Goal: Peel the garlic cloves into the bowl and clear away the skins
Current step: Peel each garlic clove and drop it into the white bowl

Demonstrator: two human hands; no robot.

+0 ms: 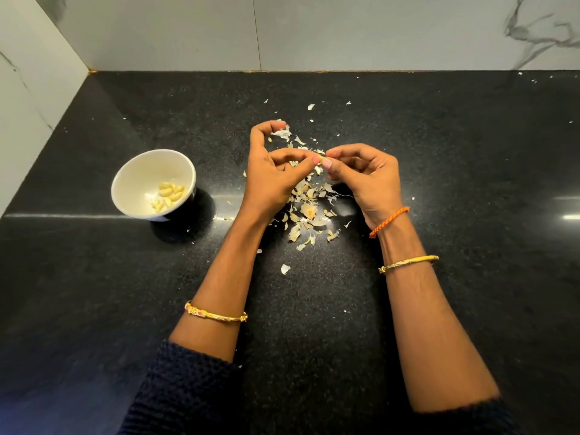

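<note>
peeling in progress: left hand [272, 175] and right hand [364, 177] pinch one garlic clove [320, 158] between curled fingertips, above the skins [309, 208] on the black counter [439, 152]. next: strip skin, drop clove in white bowl [138, 171] at left, which holds peeled cloves [169, 194].

both hands [320, 171] pinching garlic clove [322, 158], skins [309, 208] below

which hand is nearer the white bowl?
Left. The left hand is just right of the white bowl; the right hand lies farther right, beyond the left one.
</note>
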